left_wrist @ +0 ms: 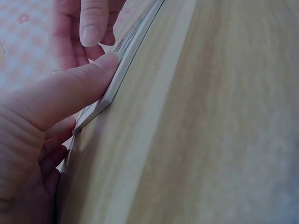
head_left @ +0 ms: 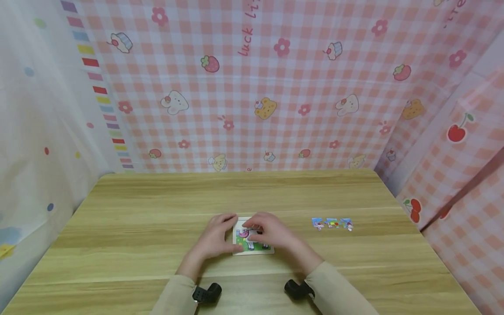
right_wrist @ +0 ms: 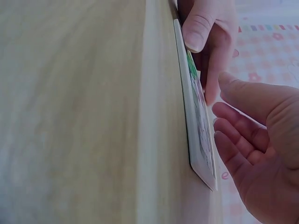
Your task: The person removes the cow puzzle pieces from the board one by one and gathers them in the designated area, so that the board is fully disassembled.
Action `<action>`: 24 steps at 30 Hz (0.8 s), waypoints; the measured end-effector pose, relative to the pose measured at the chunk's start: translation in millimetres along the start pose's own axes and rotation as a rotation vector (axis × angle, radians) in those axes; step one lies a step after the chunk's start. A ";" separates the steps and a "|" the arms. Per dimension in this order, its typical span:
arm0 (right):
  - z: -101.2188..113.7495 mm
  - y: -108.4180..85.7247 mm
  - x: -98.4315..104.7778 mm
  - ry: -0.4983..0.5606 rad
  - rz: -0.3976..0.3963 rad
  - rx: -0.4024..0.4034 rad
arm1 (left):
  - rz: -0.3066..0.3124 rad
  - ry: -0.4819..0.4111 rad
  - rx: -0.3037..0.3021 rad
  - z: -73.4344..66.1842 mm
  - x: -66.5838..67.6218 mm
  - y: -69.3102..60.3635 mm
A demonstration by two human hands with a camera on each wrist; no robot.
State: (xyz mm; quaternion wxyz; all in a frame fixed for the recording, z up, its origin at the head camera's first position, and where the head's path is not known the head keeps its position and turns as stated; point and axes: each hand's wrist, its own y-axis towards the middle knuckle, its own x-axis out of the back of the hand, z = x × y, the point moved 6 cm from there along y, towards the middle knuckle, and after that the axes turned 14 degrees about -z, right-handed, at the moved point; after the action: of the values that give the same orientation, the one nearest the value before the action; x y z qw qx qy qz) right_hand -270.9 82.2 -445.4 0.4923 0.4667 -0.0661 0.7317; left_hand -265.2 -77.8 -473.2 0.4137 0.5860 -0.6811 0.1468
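We have one puzzle board (head_left: 253, 253) lying flat on the bench (head_left: 118, 245) before the person, with an animal picture (head_left: 252, 246) on a green ground; we judge the work partly done, since the near part of the picture looks filled, while the far strip looks pale and the right hand (head_left: 272, 230) hides some of it. Three loose pieces (head_left: 332, 223) lie in a row on the bench to the right, well apart from the board, and these seem to be what is left; how many sit in the board we cannot count, the seams being too small. The left hand (head_left: 215, 236) grips the board's left end, thumb on the near corner and fingers at the far one. The right hand hovers over the right part, its fingers loosely curved and spread from the thumb, with nothing between them that we can see. Farther out we count two pale sleeves (head_left: 338, 288), two black wrist devices (head_left: 206, 293), one dotted cloth (head_left: 31, 144) at the left, and pink checked cloth (head_left: 236, 89) behind, whose sheets we cannot number
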 end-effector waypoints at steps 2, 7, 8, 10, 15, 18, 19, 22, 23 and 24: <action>0.3 1.2 -1.9 -0.004 -0.005 0.007 | -0.002 0.002 -0.004 0.8 -0.4 -0.3; -0.1 3.8 -5.8 -0.002 -0.008 -0.011 | -0.012 -0.002 -0.016 1.9 -0.4 -1.1; -0.6 4.2 -7.0 -0.002 -0.004 -0.017 | -0.013 -0.002 -0.018 1.8 -0.2 -1.3; -1.2 5.1 -9.5 -0.009 0.001 -0.024 | -0.014 0.001 -0.021 1.9 0.1 -1.4; -0.6 7.2 -13.2 -0.018 0.006 -0.045 | -0.010 0.009 -0.020 1.1 1.0 -1.8; -0.6 8.6 -15.4 -0.030 0.012 -0.052 | -0.014 0.010 -0.024 0.1 1.9 -1.9; -0.8 9.0 -16.1 -0.038 0.014 -0.056 | -0.015 0.011 -0.025 -0.1 2.0 -1.9; -0.3 10.3 -17.8 -0.051 0.015 -0.060 | -0.014 0.016 -0.027 -0.4 2.2 -1.8; -0.1 10.7 -18.3 -0.059 0.015 -0.063 | -0.011 0.017 -0.025 0.0 2.0 -1.8; 0.1 11.0 -19.0 -0.065 0.012 -0.065 | -0.011 0.017 -0.026 0.0 1.9 -1.8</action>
State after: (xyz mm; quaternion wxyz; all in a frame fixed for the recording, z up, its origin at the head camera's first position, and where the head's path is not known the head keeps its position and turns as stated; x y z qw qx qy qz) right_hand -278.0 64.0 -455.5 0.5003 0.4737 -0.1084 0.7166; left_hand -263.5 -79.6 -472.3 0.4279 0.5829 -0.6763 0.1408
